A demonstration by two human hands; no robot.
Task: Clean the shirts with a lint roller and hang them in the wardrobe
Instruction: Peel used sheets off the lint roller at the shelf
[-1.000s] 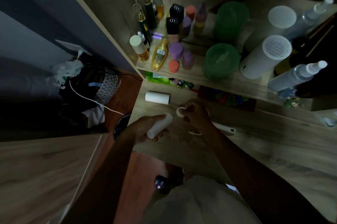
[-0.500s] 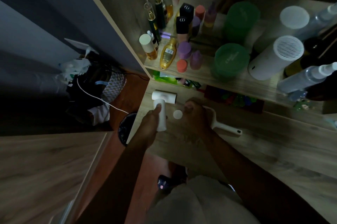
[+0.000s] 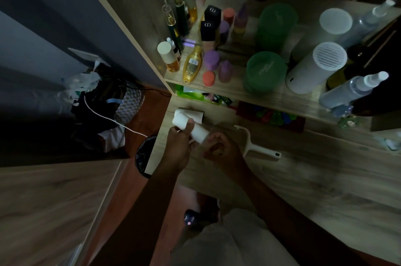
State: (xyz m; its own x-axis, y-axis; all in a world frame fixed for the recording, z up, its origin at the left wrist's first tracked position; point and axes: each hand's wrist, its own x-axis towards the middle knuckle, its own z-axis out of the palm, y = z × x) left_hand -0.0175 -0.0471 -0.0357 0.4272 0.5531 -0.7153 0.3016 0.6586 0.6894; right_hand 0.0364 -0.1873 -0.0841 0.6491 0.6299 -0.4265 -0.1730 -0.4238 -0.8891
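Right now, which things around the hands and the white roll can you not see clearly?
- Head view: the right hand is curled shut; its fingers hide whatever it holds.
- The near end of the white roll is covered by the left hand.
- A second roll behind it is partly hidden.
- The roller handle has its head end behind the right hand.
- No shirt or wardrobe rail shows; dim light blurs the labels.

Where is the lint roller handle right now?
The lint roller handle lies on the wooden desk, just right of the right hand, below the shelf of bottles.
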